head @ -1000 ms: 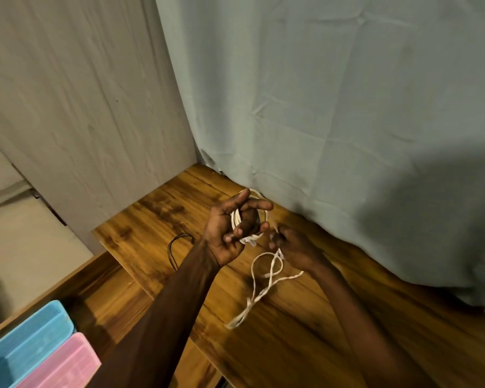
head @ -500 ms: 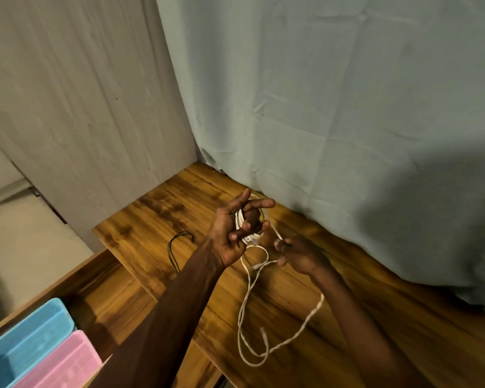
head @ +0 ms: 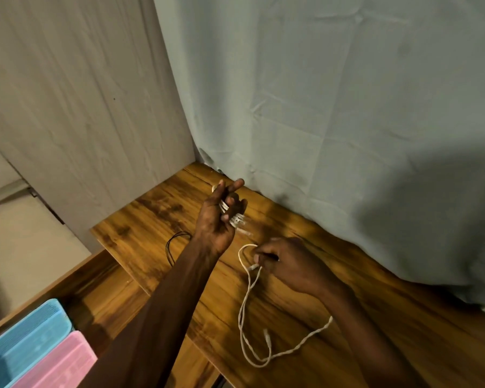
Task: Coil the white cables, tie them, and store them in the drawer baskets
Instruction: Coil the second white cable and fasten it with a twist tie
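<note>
My left hand (head: 219, 217) is raised above the wooden table top (head: 333, 289), its fingers closed around a small coil of white cable (head: 233, 215). A loose length of the white cable (head: 247, 312) hangs from the coil and loops down over the table. My right hand (head: 289, 264) pinches this loose strand below and to the right of the coil. The open drawer at the lower left holds a blue basket (head: 25, 334) and a pink basket (head: 59, 362).
A thin black cable (head: 171, 245) lies on the table, left of my left wrist. A grey-green curtain (head: 333, 107) hangs along the table's far edge. A pale wall panel (head: 81, 107) stands to the left. The open drawer's wooden floor (head: 109, 298) shows beside the baskets.
My right hand has dropped away from the coil, down and to the right, drawing the loose strand out. The hanging loop now trails further across the table. My left hand has turned its wrist.
</note>
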